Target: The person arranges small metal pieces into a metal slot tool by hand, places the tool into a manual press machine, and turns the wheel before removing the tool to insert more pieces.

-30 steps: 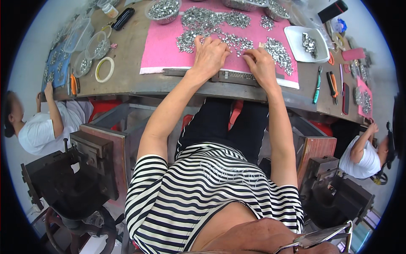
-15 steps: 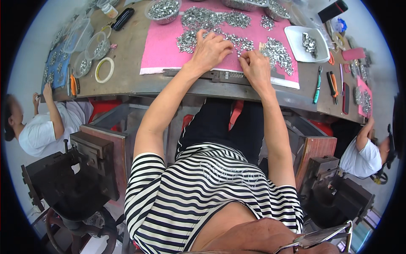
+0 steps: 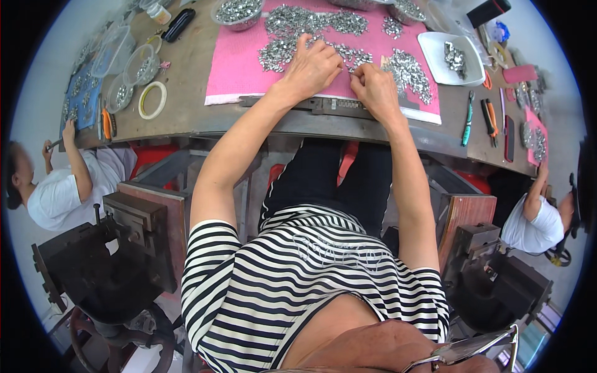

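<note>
My left hand (image 3: 313,67) is over the near side of the small silvery metal pieces (image 3: 278,55), palm down. Its fingers are bent and fanned apart, one reaching up to the pile; the thumb tip is hidden. Just to its right, my right hand (image 3: 375,88) has its fingers curled in a pinch beside another heap of pieces (image 3: 407,73). Anything in that pinch is too small to make out. Both hands work above a pink ribbed mat (image 3: 239,74). A dark slotted metal bar (image 3: 336,105) lies along the mat's near edge, below my hands.
Tubs of metal pieces (image 3: 239,25) stand behind. At right are a white tray (image 3: 435,68), a teal-handled tool (image 3: 467,118) and orange-handled pliers (image 3: 490,121); at left, a tape roll (image 3: 153,101). Co-workers (image 3: 59,193) sit on both sides. Dark machines (image 3: 102,264) flank me.
One finger of my left hand has shifted slightly right and away over the pile. My right hand stays in nearly the same place, still pinched. The view has tilted a little.
</note>
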The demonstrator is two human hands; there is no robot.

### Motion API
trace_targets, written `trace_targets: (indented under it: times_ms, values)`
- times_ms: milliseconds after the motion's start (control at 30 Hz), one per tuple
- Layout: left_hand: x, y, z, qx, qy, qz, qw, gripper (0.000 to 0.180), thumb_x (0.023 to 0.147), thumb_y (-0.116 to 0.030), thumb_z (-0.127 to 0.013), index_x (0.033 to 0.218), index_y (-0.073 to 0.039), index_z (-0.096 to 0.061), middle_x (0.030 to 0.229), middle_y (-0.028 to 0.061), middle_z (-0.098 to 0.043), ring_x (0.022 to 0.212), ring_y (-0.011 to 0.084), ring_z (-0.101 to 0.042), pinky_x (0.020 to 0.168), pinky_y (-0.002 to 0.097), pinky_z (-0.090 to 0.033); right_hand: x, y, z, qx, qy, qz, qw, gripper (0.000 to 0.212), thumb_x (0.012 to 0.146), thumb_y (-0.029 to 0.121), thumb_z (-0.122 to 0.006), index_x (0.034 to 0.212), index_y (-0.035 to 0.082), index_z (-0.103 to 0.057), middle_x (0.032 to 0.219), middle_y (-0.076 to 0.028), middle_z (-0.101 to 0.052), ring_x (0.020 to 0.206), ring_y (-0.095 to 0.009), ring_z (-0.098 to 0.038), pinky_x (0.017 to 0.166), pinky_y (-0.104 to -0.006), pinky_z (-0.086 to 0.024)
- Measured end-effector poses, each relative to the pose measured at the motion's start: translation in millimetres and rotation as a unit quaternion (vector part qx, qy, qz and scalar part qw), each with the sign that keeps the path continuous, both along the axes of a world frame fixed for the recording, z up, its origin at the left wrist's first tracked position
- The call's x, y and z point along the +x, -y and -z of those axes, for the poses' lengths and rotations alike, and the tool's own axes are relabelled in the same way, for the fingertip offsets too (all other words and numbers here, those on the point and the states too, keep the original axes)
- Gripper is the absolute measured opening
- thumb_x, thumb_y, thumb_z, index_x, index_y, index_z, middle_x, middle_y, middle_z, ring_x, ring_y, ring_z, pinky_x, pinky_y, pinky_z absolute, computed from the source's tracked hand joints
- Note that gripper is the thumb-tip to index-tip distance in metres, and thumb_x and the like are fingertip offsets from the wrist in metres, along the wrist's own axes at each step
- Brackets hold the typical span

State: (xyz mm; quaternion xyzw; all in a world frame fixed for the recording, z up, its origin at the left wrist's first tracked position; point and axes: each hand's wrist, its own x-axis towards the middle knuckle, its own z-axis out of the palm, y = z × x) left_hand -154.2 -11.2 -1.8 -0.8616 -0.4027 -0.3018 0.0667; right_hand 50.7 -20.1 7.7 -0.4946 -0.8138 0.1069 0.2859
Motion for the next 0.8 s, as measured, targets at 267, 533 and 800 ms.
trace_targets:
  times_ms: [267, 533, 800]
  values:
    - [28.2, 58.6, -14.1, -0.024, 0.109, 0.026, 0.993, 0.009, 0.086, -0.017, -0.073, 0.092, -0.013, -0.069, 0.085, 0.0007, -0.061, 0.088, 0.0199, -0.059, 0.101, 0.0471, -0.034, 48.0, 31.7, -19.9, -0.016, -0.132, -0.08, 0.988, 0.008, 0.084, 0.004, -0.071, 0.088, -0.001, -0.065, 0.08, -0.013, -0.066, 0.07, -0.022, -0.068, 0.063, -0.032, -0.054]
    - [47.6, 76.5, 0.6, -0.02, 0.143, 0.011, 0.99, 0.012, 0.084, -0.016, -0.074, 0.093, -0.01, -0.069, 0.088, 0.0028, -0.061, 0.086, 0.0218, -0.06, 0.099, 0.0454, -0.037, 48.1, 54.3, -16.2, 0.094, -0.01, -0.124, 0.988, 0.021, 0.076, -0.002, -0.073, 0.094, 0.001, -0.061, 0.091, -0.012, -0.061, 0.088, -0.031, -0.061, 0.08, -0.0397, -0.048]
    - [46.7, 77.9, 0.9, -0.018, 0.143, 0.023, 0.989, 0.013, 0.084, -0.013, -0.073, 0.096, -0.011, -0.069, 0.09, 0.0033, -0.063, 0.088, 0.0222, -0.061, 0.099, 0.0456, -0.038, 51.6, 55.4, -8.7, 0.07, -0.052, -0.125, 0.988, 0.02, 0.081, -0.001, -0.072, 0.098, 0.001, -0.063, 0.095, -0.012, -0.062, 0.091, -0.03, -0.061, 0.082, -0.0383, -0.048]
